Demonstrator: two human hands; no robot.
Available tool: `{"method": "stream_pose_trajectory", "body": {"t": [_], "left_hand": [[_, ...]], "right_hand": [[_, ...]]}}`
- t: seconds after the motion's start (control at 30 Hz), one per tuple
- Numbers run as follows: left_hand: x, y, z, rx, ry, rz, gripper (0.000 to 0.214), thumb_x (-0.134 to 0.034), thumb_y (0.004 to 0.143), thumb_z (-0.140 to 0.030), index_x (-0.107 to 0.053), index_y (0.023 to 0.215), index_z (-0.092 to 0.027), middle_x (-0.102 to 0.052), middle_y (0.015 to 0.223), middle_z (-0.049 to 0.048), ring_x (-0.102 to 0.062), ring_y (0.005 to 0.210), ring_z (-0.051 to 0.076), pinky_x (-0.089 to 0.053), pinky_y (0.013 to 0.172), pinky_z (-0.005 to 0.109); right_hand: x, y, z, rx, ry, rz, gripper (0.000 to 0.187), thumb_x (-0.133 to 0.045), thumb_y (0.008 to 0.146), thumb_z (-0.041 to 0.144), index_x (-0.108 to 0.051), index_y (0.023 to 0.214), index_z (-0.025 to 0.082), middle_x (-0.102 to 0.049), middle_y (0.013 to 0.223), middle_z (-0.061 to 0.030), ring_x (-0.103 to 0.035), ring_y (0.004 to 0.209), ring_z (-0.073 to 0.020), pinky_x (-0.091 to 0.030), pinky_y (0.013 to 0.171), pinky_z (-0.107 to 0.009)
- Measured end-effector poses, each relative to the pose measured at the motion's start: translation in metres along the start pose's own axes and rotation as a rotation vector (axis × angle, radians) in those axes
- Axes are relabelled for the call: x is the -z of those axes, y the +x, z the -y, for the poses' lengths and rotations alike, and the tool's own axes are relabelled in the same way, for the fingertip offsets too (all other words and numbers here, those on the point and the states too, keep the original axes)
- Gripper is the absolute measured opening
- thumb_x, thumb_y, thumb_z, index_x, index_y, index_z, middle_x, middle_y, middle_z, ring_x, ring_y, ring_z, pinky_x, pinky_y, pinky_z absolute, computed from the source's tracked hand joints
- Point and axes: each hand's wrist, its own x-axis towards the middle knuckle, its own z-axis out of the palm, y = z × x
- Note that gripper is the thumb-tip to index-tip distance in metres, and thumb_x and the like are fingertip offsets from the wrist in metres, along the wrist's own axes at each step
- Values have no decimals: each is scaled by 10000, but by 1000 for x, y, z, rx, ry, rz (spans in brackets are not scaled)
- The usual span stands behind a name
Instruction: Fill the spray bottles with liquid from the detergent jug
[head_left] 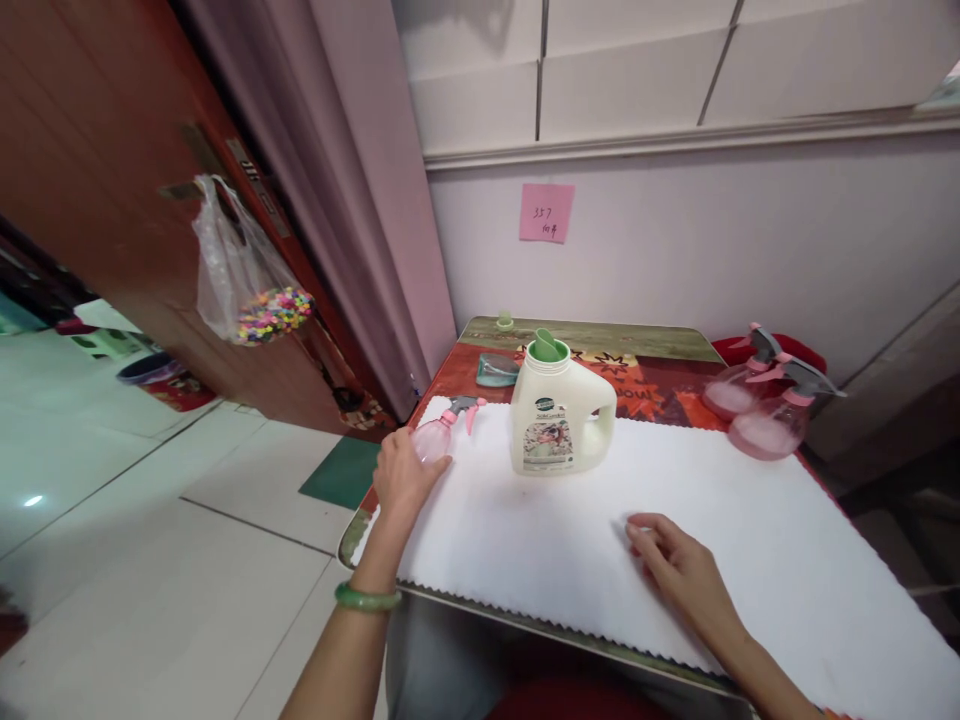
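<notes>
My left hand [405, 470] is wrapped round a small clear-pink spray bottle [433, 440] with a grey and pink trigger head, at the left edge of a white mat [525, 540]. The bottle stands upright, its near side partly hidden by my fingers. My right hand [679, 560] rests on the mat at the right, its fingers loosely bent and nothing visible in them. Between and beyond my hands stands a cream detergent jug [559, 425] with a side handle. Its cap is off, and a green pouring spout [547, 347] shows in the mouth.
Two more spray bottles [772, 430] holding pale, foamy liquid stand at the right, before a red object [810, 352]. Behind the jug lie a teal translucent item [496, 370] and a small green cap [504, 321]. A bag of colourful pieces [274, 315] hangs from the door handle.
</notes>
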Motion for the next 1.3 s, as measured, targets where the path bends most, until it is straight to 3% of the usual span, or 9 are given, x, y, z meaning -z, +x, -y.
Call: {"method": "stream_pose_trajectory", "body": {"t": [0.1,0.27,0.43,0.57,0.77,0.87,0.97,1.07,1.3], "left_hand": [[-16,21,-22,-188,163,37,638,-795,764,-375,-513,1306,-190,-520,1419,208,-524,1290,402,-449,1017,538],[-51,60,-70,-371,148,52,679,-812,775,-295,-529,1389,-238,-334,1621,203,-347,1465,393,-345,1124,564],[-70,77,-88,-418,95,32,983,-834,765,-277,-304,1591,-223,-146,1709,230,-167,1572,380,-180,1222,579],[-76,56,-73,-289,-65,-11,981,-774,820,-326,-214,1610,-173,-117,1698,270,-155,1578,388,-185,1226,561],[-70,-12,-33,-59,-382,-68,937,-691,849,-504,-216,1574,-149,-269,1620,286,-210,1554,399,-237,1210,595],[-65,-49,-16,-76,-466,-82,945,-690,819,-579,-302,1541,-108,-401,1521,284,-384,1458,412,-335,1177,570],[-62,-76,-6,-27,-523,-91,915,-687,800,-610,-366,1525,-154,-473,1484,234,-493,1367,410,-419,1124,564],[-62,-92,-3,28,-561,-106,897,-696,768,-626,-402,1502,-202,-527,1469,200,-546,1313,407,-501,1022,557],[-63,-97,-8,81,-653,-82,844,-691,707,-682,-518,1370,-188,-654,1331,181,-674,1083,333,-496,616,348]], "right_hand": [[1,-4,-10,86,-115,-79,470,-563,904,673,-693,990,230,-684,627,17,-617,520,-191,-503,536,-307],[-12,-7,-8,181,-230,-151,414,-544,929,652,-687,949,264,-661,595,40,-596,457,-179,-481,472,-284],[-9,-4,-11,227,-202,-135,391,-560,934,628,-696,958,262,-656,585,40,-601,451,-177,-491,460,-279],[-9,-6,-14,165,-90,-127,381,-627,900,610,-716,958,243,-663,608,30,-565,468,-157,-478,484,-268],[11,16,-6,-77,387,-162,471,-660,877,623,-695,948,159,-684,712,-21,-546,531,-138,-453,519,-267],[50,58,-18,-51,441,-438,628,-747,793,622,-618,1178,142,-719,888,-61,-638,683,-173,-517,605,-293],[97,108,-44,-4,318,-855,880,-799,699,616,-469,1368,150,-675,1225,-154,-673,948,-228,-557,829,-390],[131,154,-67,-163,54,-1057,1058,-806,635,635,-390,1444,95,-554,1414,-246,-598,1219,-306,-484,1025,-432],[155,203,-83,-273,-33,-933,1102,-889,450,546,-462,1393,168,-566,1430,-227,-566,1280,-390,-431,1076,-477]]}}
